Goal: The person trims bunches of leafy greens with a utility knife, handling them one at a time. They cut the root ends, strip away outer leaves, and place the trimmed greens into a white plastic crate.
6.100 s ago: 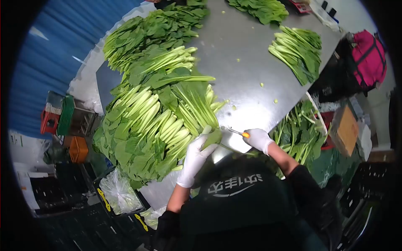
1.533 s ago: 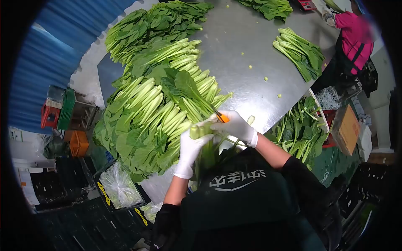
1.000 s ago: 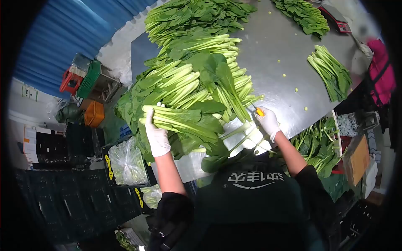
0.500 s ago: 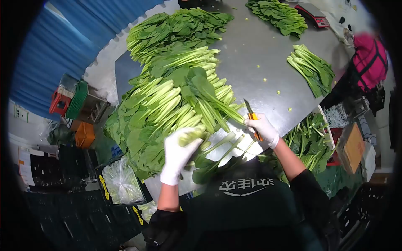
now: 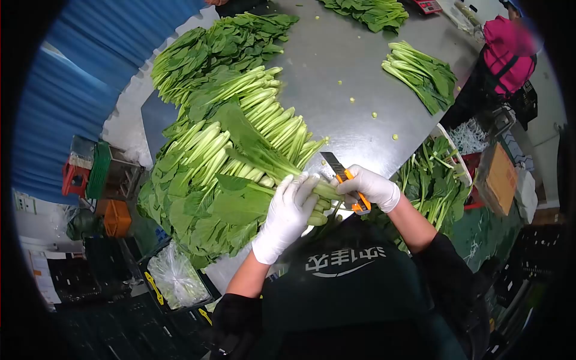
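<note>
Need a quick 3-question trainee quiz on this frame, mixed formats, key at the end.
1. True or false: the right hand holds an orange-handled knife.
2. Multiple choice: the left hand rests on A) a cardboard box, B) a bunch of leafy greens, C) a scale.
3. Fill in: the small separate bundle of greens lies on the far right part of the ______ table.

Key: 1 true; 2 B; 3 metal. The white-gloved left hand grips the stalks at the near edge of the large pile, and the knife blade points away from the person, just beside those stalk ends.
</note>
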